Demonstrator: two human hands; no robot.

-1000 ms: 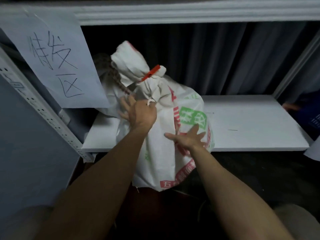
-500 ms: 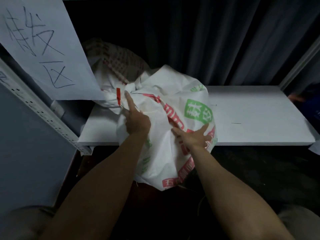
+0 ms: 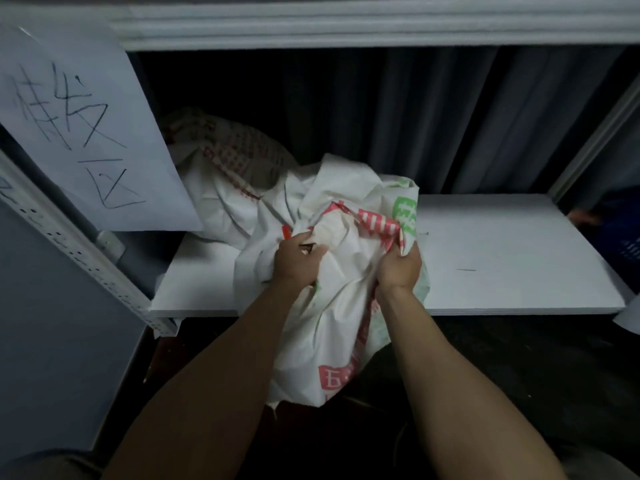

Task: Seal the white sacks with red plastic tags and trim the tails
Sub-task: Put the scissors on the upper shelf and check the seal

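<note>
A white sack (image 3: 332,327) with red and green print lies half on the white shelf (image 3: 519,258), its lower part hanging over the front edge. My left hand (image 3: 298,258) grips its gathered fabric near the tied neck, where a bit of the red plastic tag (image 3: 285,232) shows. My right hand (image 3: 400,268) clutches a fold of the same sack on its right side. A second white sack (image 3: 225,174) with red print lies behind it at the shelf's back left.
A paper sign (image 3: 83,133) with handwritten characters hangs on the perforated upright (image 3: 86,258) at the left. An upper shelf (image 3: 346,26) runs overhead. Dark curtains (image 3: 450,116) hang behind the shelf. Another person's hand (image 3: 585,218) shows at the far right.
The sack has tipped from upright onto the shelf, its neck swinging left and down. Both hands went from flat against it to gripping its fabric higher up.
</note>
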